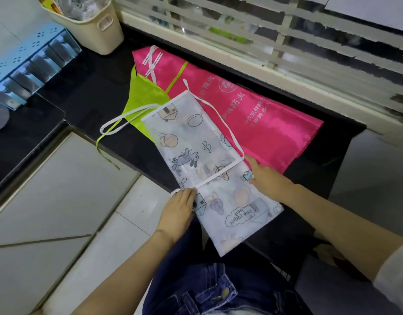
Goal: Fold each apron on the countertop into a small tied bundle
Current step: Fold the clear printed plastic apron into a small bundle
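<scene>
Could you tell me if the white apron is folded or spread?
Folded lengthwise: the white apron lies as a narrow strip, its ties loose, untied.
</scene>
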Tool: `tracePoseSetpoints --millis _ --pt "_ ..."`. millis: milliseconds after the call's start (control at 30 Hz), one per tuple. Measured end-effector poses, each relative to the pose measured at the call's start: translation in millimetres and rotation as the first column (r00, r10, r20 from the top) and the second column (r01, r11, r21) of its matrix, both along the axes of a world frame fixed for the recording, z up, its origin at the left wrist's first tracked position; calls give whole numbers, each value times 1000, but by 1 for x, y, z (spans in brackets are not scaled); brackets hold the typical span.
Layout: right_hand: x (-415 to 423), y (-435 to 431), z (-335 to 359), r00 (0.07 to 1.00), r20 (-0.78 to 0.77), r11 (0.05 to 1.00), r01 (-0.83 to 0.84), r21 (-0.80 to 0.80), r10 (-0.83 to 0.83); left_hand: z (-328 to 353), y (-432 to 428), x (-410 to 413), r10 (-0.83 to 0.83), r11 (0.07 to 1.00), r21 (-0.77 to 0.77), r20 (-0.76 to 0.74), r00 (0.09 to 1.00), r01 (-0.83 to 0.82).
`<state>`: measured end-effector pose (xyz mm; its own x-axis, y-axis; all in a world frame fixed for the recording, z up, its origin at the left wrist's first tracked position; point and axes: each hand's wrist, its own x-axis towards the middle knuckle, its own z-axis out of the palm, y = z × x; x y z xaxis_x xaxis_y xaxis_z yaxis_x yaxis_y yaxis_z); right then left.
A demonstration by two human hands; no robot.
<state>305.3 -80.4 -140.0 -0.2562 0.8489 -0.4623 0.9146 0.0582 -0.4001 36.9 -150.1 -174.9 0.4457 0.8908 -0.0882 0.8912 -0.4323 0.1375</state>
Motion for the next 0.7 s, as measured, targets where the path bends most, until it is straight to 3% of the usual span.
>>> tracePoseSetpoints --millis 100,333,567,633,700 --pt "7 -8 -1 996 -5 996 -89 -27 89 2 2 -7 20 998 58 -13 1000 -20" --pt "22 -6 -9 966 -7 962 -257 88 259 2 5 -20 9 987 160 83 996 -22" --pt "12 14 -5 878 197 780 -477 405 435 5 10 -30 72 997 19 307 949 -81" --pt "9 16 -6 887 183 738 -455 498 423 8 11 -32 115 993 -18 357 927 -116" --pt "3 18 -5 908 66 746 -380 547 414 3 12 -35 186 983 -65 394 900 -174"
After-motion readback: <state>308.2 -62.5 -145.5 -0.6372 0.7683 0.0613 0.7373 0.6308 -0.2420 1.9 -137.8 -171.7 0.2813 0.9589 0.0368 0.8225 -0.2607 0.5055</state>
